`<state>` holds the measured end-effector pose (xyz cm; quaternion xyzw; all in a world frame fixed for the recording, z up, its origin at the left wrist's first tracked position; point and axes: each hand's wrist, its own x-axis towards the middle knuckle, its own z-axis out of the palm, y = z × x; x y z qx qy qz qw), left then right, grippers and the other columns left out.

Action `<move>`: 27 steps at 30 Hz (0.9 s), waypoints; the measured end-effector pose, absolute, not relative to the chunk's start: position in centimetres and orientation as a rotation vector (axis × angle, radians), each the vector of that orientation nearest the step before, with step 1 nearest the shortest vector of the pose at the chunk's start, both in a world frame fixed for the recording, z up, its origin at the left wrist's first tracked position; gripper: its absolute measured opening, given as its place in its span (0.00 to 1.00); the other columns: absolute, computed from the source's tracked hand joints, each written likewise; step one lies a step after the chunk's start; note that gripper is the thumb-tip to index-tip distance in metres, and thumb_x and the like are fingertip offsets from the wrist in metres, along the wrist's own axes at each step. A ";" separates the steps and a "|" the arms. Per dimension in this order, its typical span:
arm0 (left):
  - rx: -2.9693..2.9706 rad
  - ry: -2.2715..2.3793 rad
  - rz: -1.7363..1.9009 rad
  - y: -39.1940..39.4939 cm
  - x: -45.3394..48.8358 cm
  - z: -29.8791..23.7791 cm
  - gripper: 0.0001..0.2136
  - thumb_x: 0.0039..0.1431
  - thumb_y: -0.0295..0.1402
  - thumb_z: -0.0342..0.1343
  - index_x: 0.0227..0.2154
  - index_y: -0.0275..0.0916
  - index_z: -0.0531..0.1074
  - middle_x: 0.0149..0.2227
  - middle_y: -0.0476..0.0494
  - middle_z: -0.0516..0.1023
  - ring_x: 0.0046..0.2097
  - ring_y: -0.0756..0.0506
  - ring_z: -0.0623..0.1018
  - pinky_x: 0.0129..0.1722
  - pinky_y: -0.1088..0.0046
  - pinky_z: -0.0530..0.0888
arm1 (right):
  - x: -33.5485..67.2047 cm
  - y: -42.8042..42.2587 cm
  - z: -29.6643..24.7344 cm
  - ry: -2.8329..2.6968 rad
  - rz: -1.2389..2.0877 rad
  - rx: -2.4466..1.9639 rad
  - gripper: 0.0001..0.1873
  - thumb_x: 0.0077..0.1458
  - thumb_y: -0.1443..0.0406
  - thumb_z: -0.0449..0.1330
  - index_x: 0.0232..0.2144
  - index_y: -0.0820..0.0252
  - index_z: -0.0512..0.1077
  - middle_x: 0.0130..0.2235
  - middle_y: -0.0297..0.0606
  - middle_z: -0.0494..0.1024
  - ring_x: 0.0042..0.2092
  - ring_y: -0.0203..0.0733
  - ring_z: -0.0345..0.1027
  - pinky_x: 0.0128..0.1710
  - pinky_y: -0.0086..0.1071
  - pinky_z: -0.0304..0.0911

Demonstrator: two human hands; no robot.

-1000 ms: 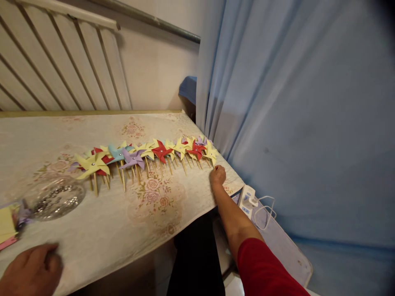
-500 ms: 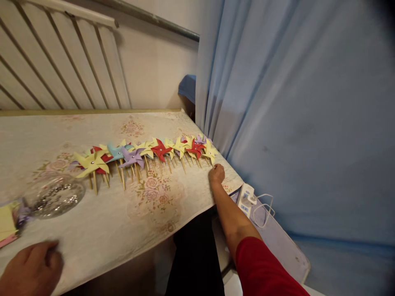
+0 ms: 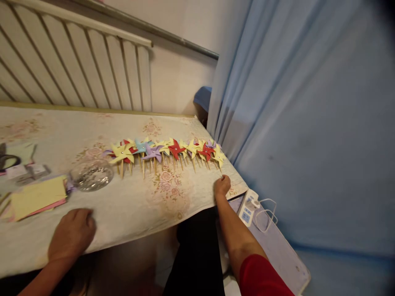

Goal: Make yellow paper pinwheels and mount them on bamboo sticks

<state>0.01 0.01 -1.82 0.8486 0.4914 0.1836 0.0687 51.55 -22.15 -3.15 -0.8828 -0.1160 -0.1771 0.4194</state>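
Observation:
A row of paper pinwheels on wooden sticks lies along the table, in yellow, red, purple and light blue. My right hand (image 3: 222, 186) is curled closed on the cloth at the row's right end, just below the stick of the last yellow pinwheel (image 3: 218, 156) and apart from it. Nothing shows in its fingers. My left hand (image 3: 74, 231) rests near the front edge, loosely bent, thumb and forefinger slightly apart and holding nothing visible. Beyond it are a stack of coloured paper (image 3: 40, 197) and a clear round dish (image 3: 92, 176) of small shiny metal pieces.
Black-handled scissors (image 3: 9, 161) lie at the far left beside small cards and green paper. A white power strip (image 3: 248, 209) with a plug and cable sits on a lower surface at the right. A blue curtain (image 3: 293, 123) hangs along the right side; a radiator (image 3: 77, 61) stands behind.
The view has turned left, bringing the paper stack and scissors into sight. My right hand has drawn back slightly from the last pinwheel's stick. The pinwheels keep their arrangement.

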 end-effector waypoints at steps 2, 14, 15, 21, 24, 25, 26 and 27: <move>2.680 1.537 0.607 -0.4 0.3 -1.4 0.09 0.60 0.34 0.41 0.36 0.44 0.66 0.40 0.42 0.75 0.49 0.38 0.72 0.54 0.56 0.70 | 50.2 -22.5 -3.1 -0.314 -0.439 -2.225 0.17 0.52 0.71 0.48 0.39 0.65 0.74 0.39 0.50 0.77 0.43 0.50 0.68 0.47 0.39 0.61; 2.735 1.589 0.526 -1.9 0.5 -0.6 0.10 0.60 0.27 0.45 0.36 0.36 0.72 0.39 0.34 0.74 0.45 0.37 0.73 0.47 0.61 0.70 | 44.9 -23.7 -2.3 -0.547 -0.215 -2.360 0.14 0.48 0.69 0.52 0.32 0.63 0.77 0.35 0.46 0.79 0.39 0.48 0.69 0.42 0.35 0.59; 2.719 1.591 0.533 -2.0 0.5 -0.5 0.10 0.60 0.26 0.45 0.36 0.36 0.72 0.39 0.34 0.73 0.45 0.37 0.73 0.47 0.61 0.69 | 44.6 -23.6 -2.1 -0.566 -0.184 -2.374 0.14 0.48 0.68 0.52 0.33 0.62 0.77 0.35 0.45 0.79 0.38 0.47 0.69 0.41 0.34 0.59; 2.652 1.612 0.516 -2.6 0.7 -0.1 0.10 0.61 0.26 0.45 0.35 0.36 0.73 0.40 0.32 0.73 0.45 0.37 0.72 0.46 0.59 0.69 | 43.0 -22.3 -1.5 -0.704 0.007 -2.437 0.12 0.49 0.66 0.54 0.28 0.60 0.78 0.27 0.39 0.79 0.31 0.44 0.68 0.33 0.32 0.56; 2.638 1.605 0.516 -2.7 0.7 -0.1 0.10 0.61 0.25 0.45 0.36 0.35 0.73 0.40 0.32 0.73 0.45 0.37 0.72 0.46 0.59 0.68 | 41.7 -21.3 -1.3 -0.802 0.062 -2.434 0.11 0.50 0.66 0.54 0.26 0.59 0.77 0.26 0.37 0.78 0.29 0.42 0.67 0.32 0.31 0.55; 2.639 1.603 0.515 -2.7 0.7 -0.1 0.10 0.61 0.25 0.45 0.36 0.35 0.73 0.40 0.32 0.73 0.45 0.37 0.72 0.46 0.59 0.68 | 41.2 -20.9 -1.2 -0.832 0.072 -2.429 0.11 0.50 0.66 0.55 0.25 0.59 0.77 0.26 0.37 0.78 0.29 0.41 0.67 0.31 0.30 0.55; 2.640 1.602 0.514 -2.7 0.7 -0.2 0.10 0.61 0.25 0.46 0.36 0.35 0.72 0.40 0.33 0.73 0.45 0.37 0.72 0.47 0.60 0.68 | 40.7 -20.5 -1.2 -0.859 0.078 -2.424 0.10 0.50 0.66 0.55 0.25 0.59 0.77 0.26 0.37 0.78 0.29 0.41 0.67 0.31 0.30 0.55; 2.641 1.604 0.511 -2.7 0.7 -0.2 0.10 0.61 0.25 0.46 0.36 0.36 0.72 0.40 0.33 0.73 0.45 0.37 0.72 0.47 0.60 0.68 | 40.1 -20.1 -1.2 -0.882 0.080 -2.418 0.10 0.50 0.66 0.55 0.25 0.58 0.77 0.26 0.37 0.78 0.29 0.41 0.68 0.31 0.30 0.55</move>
